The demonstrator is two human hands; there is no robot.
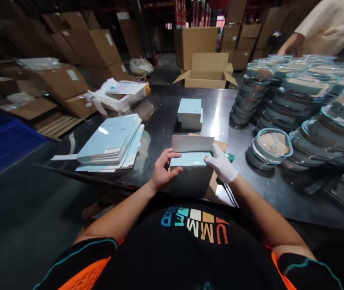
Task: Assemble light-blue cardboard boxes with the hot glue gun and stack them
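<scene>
A light blue cardboard box (190, 177) stands at the table's near edge, close to my body. Its end flap (192, 143) is raised at the far side. My left hand (165, 169) grips the box's left side, fingers on the top and the thumb toward me. On the right, my right hand (222, 165), in a white glove with a thumb tip bare, clasps the upper right edge. Under and beside the box lie a piece of brown cardboard (221, 146) and a green object (230, 157), partly hidden by the right hand.
Flat light blue cartons (108, 137) are piled on the left, before a white basket (126, 100). Closed blue boxes (189, 112) stand ahead. Stacked glass containers (270, 147) fill the right, where a co-worker's arm (293, 42) reaches in. An open brown carton (206, 82) is beyond the table.
</scene>
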